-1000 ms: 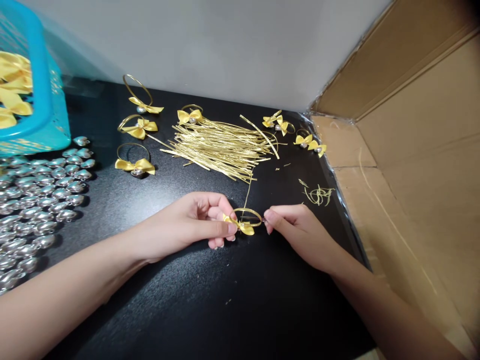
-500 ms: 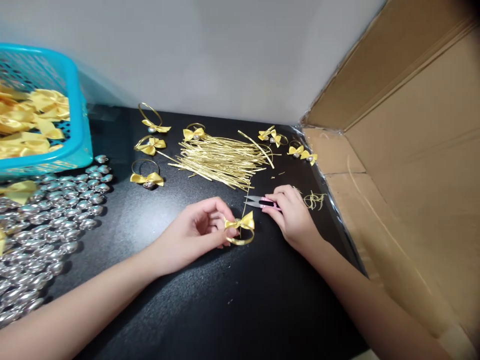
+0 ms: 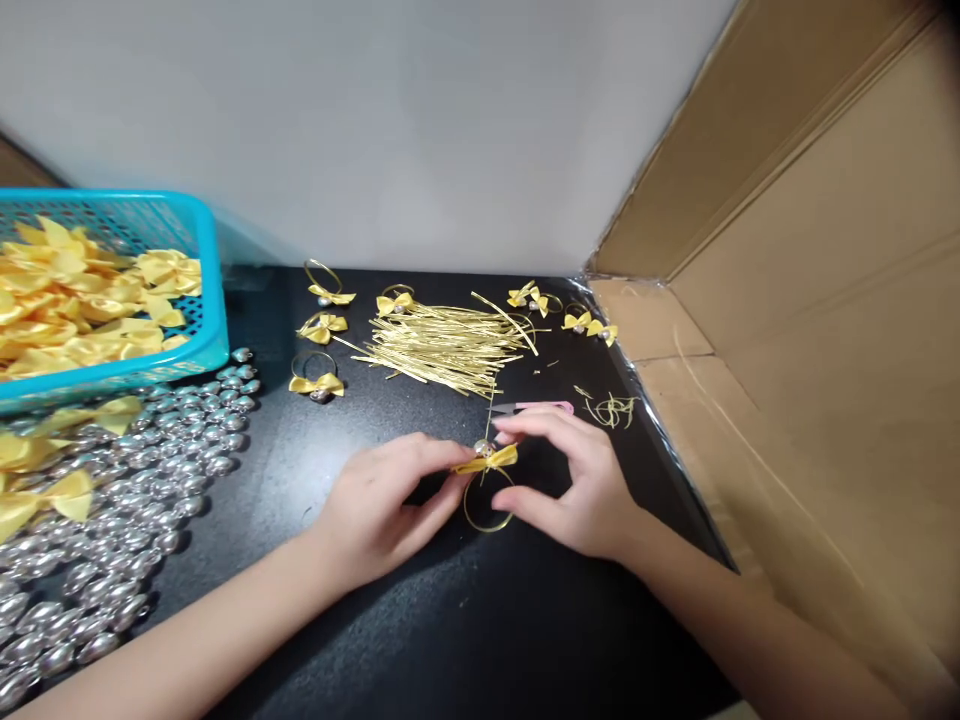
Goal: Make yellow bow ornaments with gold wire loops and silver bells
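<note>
Between thumb and fingers, my left hand [image 3: 394, 500] pinches a yellow ribbon bow [image 3: 491, 460] with a silver bead [image 3: 481, 448] on its upper side. A loop of gold tie [image 3: 487, 528] hangs below the bow, and a thin straight strand rises from it. My right hand [image 3: 574, 480] is open, its thumb and index finger spread around the right side of the bow and loop. Just beyond that hand, pink-handled thread snips [image 3: 536, 407] lie on the black table, partly hidden by its fingers.
A pile of gold ties [image 3: 442, 345] lies ahead. Several bows with loops, such as one bow [image 3: 316, 385], lie around it. Cut scraps [image 3: 611, 410] are at right. A blue basket [image 3: 214, 290] of bows and many silver beads [image 3: 187, 480] stand left; cardboard [image 3: 810, 250] walls the right.
My right hand has let go of the snips, which now lie on the table, and has moved left to the bow. My left hand has turned the bow, showing its bead on top.
</note>
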Motion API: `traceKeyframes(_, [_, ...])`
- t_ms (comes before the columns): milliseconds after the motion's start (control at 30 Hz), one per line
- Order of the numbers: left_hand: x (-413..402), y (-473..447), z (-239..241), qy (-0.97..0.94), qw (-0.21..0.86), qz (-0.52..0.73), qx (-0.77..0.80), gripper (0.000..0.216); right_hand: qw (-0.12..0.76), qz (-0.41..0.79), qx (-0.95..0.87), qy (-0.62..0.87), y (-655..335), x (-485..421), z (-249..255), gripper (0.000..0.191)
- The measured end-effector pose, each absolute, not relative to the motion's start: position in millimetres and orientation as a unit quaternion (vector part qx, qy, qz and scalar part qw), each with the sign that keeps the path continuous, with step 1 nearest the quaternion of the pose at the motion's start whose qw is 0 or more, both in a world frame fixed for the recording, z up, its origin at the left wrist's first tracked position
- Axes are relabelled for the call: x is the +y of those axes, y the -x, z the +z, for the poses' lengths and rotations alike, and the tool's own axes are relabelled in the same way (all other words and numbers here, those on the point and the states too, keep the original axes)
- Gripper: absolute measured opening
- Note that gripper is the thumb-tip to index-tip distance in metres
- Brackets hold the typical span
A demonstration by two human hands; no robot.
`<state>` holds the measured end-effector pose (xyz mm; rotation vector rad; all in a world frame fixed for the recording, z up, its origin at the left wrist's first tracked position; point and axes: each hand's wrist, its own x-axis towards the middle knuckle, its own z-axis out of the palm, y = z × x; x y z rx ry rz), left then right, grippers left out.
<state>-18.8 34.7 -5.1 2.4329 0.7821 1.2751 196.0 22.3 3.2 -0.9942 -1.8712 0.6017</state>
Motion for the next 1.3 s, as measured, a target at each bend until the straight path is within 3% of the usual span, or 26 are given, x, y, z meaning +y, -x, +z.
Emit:
traceKeyframes(133, [37.2, 20.1, 4.6, -0.852, 0.100, 0.443, 0.259, 0.018, 0.508, 0.184, -0.763, 0.355, -179.4, 23.0, 13.0, 0.008])
traceKeyframes(267, [34.5, 23.4, 11.3, -0.851, 0.083, 0.456, 0.247, 0.027, 0.533, 0.146, -0.776, 0.305, -175.0, 32.2, 17.2, 0.010])
traceKeyframes(400, [28.0, 25.4, 19.1, -0.781, 0.156, 0.487, 0.359, 0.028, 0.558, 0.130, -0.774, 0.271, -172.5, 38.4, 27.1, 0.014])
traceKeyframes(633, [31.6, 27.8, 31.1, -0.777, 0.177, 0.496, 0.346, 0.018, 0.582, 0.166, -0.755, 0.253, -165.0, 42.2, 32.1, 0.015])
traceKeyframes(767, [39.6, 24.9, 23.1, -0.762, 0.234, 0.428, 0.426, 0.011, 0.486, 0.255, -0.734, 0.400, -170.1, 56.4, 19.7, 0.011])
traceKeyframes(833, [47.2, 33.6, 16.0, -0.767, 0.259, 0.344, 0.475, 0.006, 0.405, 0.218, -0.737, 0.496, -187.0, 76.3, 12.9, 0.006])
traceKeyframes(967, [68.4, 82.3, 3.0, -0.781, 0.045, 0.247, 0.572, 0.027, 0.420, 0.120, -0.681, 0.587, -240.5, 130.9, 3.7, 0.013])
traceKeyframes(1133, [87.8, 127.3, -4.1, -0.816, 0.019, 0.182, 0.549, 0.024, 0.422, 0.026, -0.660, 0.621, -262.5, 156.6, -2.6, 0.014])
traceKeyframes(1300, [92.7, 119.5, -6.4, -0.828, -0.003, 0.128, 0.546, 0.012, 0.423, -0.010, -0.736, 0.528, -225.7, 118.7, -3.9, 0.022])
